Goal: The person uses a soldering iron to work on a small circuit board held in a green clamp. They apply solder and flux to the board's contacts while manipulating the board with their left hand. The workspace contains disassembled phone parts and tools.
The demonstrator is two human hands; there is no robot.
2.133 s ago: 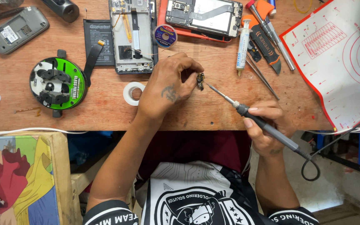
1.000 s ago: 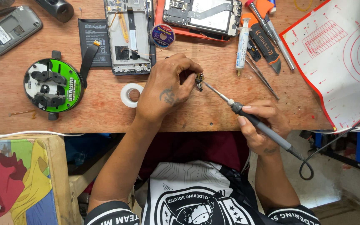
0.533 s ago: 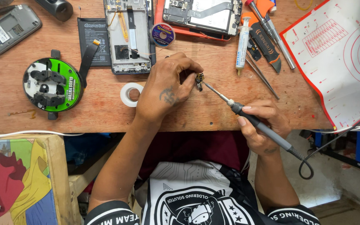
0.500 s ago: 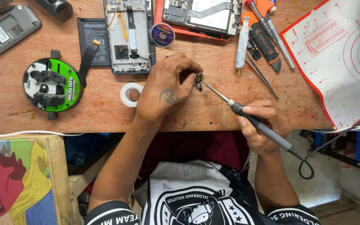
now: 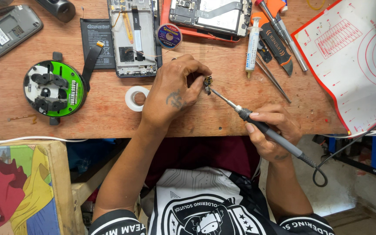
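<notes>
The left hand (image 5: 175, 93) pinched a small circuit part (image 5: 206, 84) on the wooden bench (image 5: 109, 117) while the right hand (image 5: 271, 130), fingers clamped around a soldering iron (image 5: 257, 124), touched its tip to it.

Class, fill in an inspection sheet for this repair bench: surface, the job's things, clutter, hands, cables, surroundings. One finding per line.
Surface: wooden bench, worn, with a red-edged white mat at the right.
Job's things: small circuit part pinched at the fingertips; soldering iron with its tip at the part.
Clutter: opened phone, black battery, round green fixture, tape ring, syringe, utility knife, tweezers.
Hands: left hand holds the part; right hand grips the iron like a pen.
Cables: iron's black cord loops below the bench edge; white cable along the front edge.
Surroundings: colourful printed board at lower left.
</notes>
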